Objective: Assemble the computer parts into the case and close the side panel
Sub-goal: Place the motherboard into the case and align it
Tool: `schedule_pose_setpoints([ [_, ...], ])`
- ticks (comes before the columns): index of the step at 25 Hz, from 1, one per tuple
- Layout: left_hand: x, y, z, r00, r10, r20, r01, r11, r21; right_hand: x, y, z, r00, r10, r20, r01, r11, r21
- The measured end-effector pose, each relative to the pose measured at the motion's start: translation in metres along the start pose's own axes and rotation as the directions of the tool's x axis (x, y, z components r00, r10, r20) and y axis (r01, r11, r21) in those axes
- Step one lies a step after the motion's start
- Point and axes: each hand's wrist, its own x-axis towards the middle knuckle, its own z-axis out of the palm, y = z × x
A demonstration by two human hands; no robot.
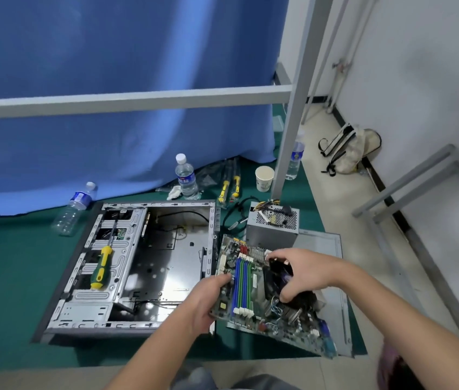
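An open grey computer case point(166, 249) lies on its side on green matting, its inside bare. To its right a motherboard point(250, 288) with blue and green memory slots is tilted above the grey side panel point(332, 243). My left hand point(208, 296) grips the board's left edge. My right hand point(298, 274) curls over the black cooler fan point(281, 274) on the board. A grey power supply point(273, 223) with loose cables stands just behind the board. A yellow and green screwdriver point(101, 266) rests on the case's drive cage.
Two water bottles point(186, 177) point(76, 206) and a paper cup point(264, 178) sit behind the case, with two more yellow-handled tools point(229, 187). A blue curtain and grey metal frame point(293, 122) stand behind. A third bottle point(294, 159) and a bag point(349, 150) lie on the right floor.
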Motion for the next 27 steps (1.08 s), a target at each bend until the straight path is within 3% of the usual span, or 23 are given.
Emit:
schedule_pose_setpoints([
  [7, -0.036, 0.029, -0.036, 0.997, 0.068, -0.028, -0.071, 0.982, -0.177, 0.008, -0.057, -0.025, 0.985, -0.109, -0.136, 0.107, 0.994, -0.018],
  [13, -0.043, 0.038, -0.097, 0.986, 0.160, -0.052, -0.166, 0.976, -0.143, 0.039, -0.115, -0.012, 0.939, -0.257, -0.230, 0.220, 0.960, -0.175],
  [17, -0.036, 0.044, -0.144, 0.955, 0.264, -0.135, -0.247, 0.960, 0.133, 0.067, -0.147, 0.013, 0.921, -0.288, -0.261, 0.192, 0.922, -0.337],
  [22, -0.016, 0.055, -0.186, 0.920, 0.346, -0.184, -0.247, 0.876, 0.414, 0.111, -0.179, 0.031, 0.896, -0.346, -0.277, 0.132, 0.806, -0.577],
  [27, 0.016, 0.069, -0.209, 0.869, 0.441, -0.222, -0.179, 0.700, 0.691, 0.152, -0.196, 0.033, 0.916, -0.287, -0.282, 0.077, 0.813, -0.577],
])
